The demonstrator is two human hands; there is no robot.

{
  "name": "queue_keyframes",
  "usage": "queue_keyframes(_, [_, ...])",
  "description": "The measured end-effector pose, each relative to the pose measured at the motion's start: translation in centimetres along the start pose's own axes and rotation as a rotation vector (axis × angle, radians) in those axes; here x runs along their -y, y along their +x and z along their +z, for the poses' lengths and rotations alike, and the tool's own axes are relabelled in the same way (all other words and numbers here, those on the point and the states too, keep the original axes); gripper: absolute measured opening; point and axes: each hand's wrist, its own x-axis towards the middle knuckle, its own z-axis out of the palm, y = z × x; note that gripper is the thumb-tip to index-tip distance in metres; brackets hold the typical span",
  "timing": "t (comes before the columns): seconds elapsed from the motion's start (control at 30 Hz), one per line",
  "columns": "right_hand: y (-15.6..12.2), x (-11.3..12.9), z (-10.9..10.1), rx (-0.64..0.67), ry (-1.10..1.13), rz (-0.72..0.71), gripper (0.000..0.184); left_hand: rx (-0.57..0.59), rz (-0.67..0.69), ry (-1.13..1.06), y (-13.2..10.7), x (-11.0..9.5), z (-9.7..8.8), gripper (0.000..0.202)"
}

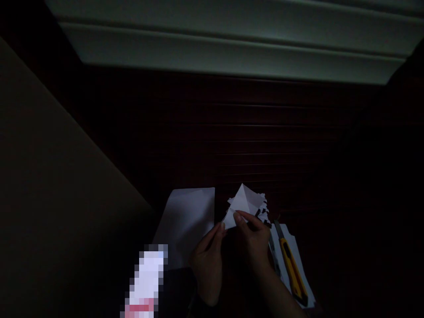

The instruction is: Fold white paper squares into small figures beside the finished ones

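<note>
A small white sheet of paper (pixel 243 199), creased and coming to a point at the top, is held up between both hands. My left hand (pixel 209 258) pinches its lower left corner between thumb and fingers. Higher up and to the right, my right hand (pixel 255 240) grips the lower edge of the same paper, thumb on its face. Behind it, white paper pieces with jagged edges (pixel 264 210) stick out to the right. How they lie is partly hidden by the held paper.
To the left lies a larger white sheet (pixel 192 212). On the right, a yellow utility knife (pixel 291 269) rests on white paper (pixel 300 256). A pixelated bright patch (pixel 145 278) covers the lower left. Pale horizontal panels (pixel 232 39) cross the top; the surroundings are very dark.
</note>
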Motion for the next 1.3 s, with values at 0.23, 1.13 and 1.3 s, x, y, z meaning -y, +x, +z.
queue_keyframes(0.23, [0.4, -0.2, -0.6, -0.008, 0.057, 0.039, 0.033, 0.07, -0.009, -0.003, -0.2, 0.4, 0.0, 0.027])
queue_keyframes(1.13, [1.0, -0.7, -0.9, -0.043, -0.013, 0.01, 0.03, 0.133, -0.177, -0.228, -0.7, 1.9, 0.7, 0.033])
queue_keyframes(1.3, [0.9, -0.1, -0.7, 0.018, -0.136, -0.069, 0.024, 0.185, -0.053, -0.11, 0.9, 1.2, 0.7, 0.034])
